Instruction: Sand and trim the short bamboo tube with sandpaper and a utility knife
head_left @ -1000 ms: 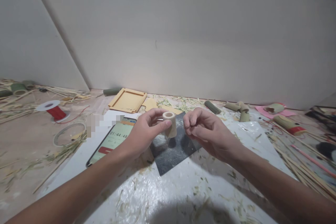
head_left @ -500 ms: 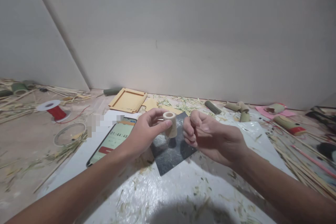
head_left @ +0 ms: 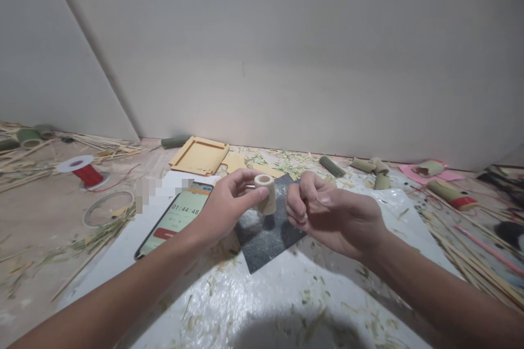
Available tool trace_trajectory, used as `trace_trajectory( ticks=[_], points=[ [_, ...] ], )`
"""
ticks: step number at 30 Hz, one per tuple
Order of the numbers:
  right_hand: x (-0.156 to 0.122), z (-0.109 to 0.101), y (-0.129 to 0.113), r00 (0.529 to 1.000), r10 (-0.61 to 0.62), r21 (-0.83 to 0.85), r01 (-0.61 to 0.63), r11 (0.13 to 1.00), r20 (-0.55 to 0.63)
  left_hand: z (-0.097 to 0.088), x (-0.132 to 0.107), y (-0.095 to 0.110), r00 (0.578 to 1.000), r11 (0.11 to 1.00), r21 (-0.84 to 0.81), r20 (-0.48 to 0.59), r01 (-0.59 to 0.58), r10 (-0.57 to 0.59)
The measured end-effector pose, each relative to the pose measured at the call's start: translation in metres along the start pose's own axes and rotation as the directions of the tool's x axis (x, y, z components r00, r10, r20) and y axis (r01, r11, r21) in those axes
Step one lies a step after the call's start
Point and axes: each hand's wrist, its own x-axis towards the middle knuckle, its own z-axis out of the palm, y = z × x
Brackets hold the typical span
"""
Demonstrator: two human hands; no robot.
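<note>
Pinched between the thumb and fingers of my left hand [head_left: 223,202] is a short pale bamboo tube [head_left: 267,200], held upright with its round opening facing up. Under and behind the tube lies a dark sheet that looks like sandpaper [head_left: 262,253], set at an angle and dusted with pale powder. My right hand [head_left: 331,212] is just right of the tube, apart from it, with its fingers curled in and the thumb pressed against them. Whatever those fingers may hold is hidden.
A phone [head_left: 176,221] showing a timer lies left of the sheet. Farther left are a red wire spool [head_left: 88,173] and a tape roll [head_left: 108,210]. A yellow tray [head_left: 200,155] stands by the wall. Green bamboo pieces [head_left: 332,167], sticks [head_left: 470,264] and shavings are scattered about.
The fingers of my right hand have curled slightly more. My left hand and the bamboo tube stay in the same place.
</note>
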Motion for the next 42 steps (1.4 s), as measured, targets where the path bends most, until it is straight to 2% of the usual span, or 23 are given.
trace_trajectory(
  ticks=[12, 17, 20, 22, 24, 27, 31, 35, 38, 42],
  points=[
    [0.0, -0.004, 0.003, 0.996, -0.081, -0.166, 0.076, 0.983, -0.027, 0.002, 0.0, 0.003, 1.0, 1.0, 0.016, -0.011, 0.008, -0.008],
    [-0.001, -0.005, 0.006, 0.982, -0.183, -0.345, 0.155, 0.926, -0.051, 0.006, -0.006, 0.007, 0.999, 0.997, 0.062, -0.003, -0.04, 0.04],
    [-0.002, -0.005, 0.008, 0.965, -0.252, -0.475, 0.189, 0.859, -0.073, 0.01, -0.015, 0.011, 0.999, 0.997, 0.068, 0.029, -0.047, 0.045],
    [-0.003, -0.004, 0.009, 0.949, -0.301, -0.564, 0.196, 0.802, -0.097, 0.014, -0.021, 0.014, 0.998, 0.99, 0.13, 0.036, -0.06, 0.056],
    [-0.004, 0.0, 0.008, 0.925, -0.363, -0.647, 0.206, 0.734, -0.117, 0.016, -0.025, 0.016, 0.99, 0.952, 0.274, -0.003, -0.133, 0.139],
    [-0.005, 0.01, 0.007, 0.885, -0.454, -0.765, 0.224, 0.604, -0.099, 0.02, -0.026, 0.019, 0.949, 0.863, 0.434, -0.049, -0.26, 0.311],
    [-0.008, 0.019, 0.008, 0.826, -0.563, -0.859, 0.267, 0.437, -0.029, 0.024, -0.027, 0.021, 0.92, 0.85, 0.423, -0.083, -0.315, 0.382],
    [-0.012, 0.021, 0.011, 0.766, -0.641, -0.882, 0.34, 0.328, 0.057, 0.027, -0.032, 0.02, 0.915, 0.862, 0.396, -0.111, -0.317, 0.388],
    [-0.013, 0.023, 0.012, 0.745, -0.658, -0.885, 0.375, 0.277, 0.11, 0.031, -0.035, 0.02, 0.894, 0.858, 0.369, -0.131, -0.358, 0.43],
    [-0.015, 0.026, 0.013, 0.723, -0.676, -0.876, 0.41, 0.254, 0.142, 0.036, -0.038, 0.024, 0.864, 0.852, 0.315, -0.15, -0.419, 0.48]
  ],
)
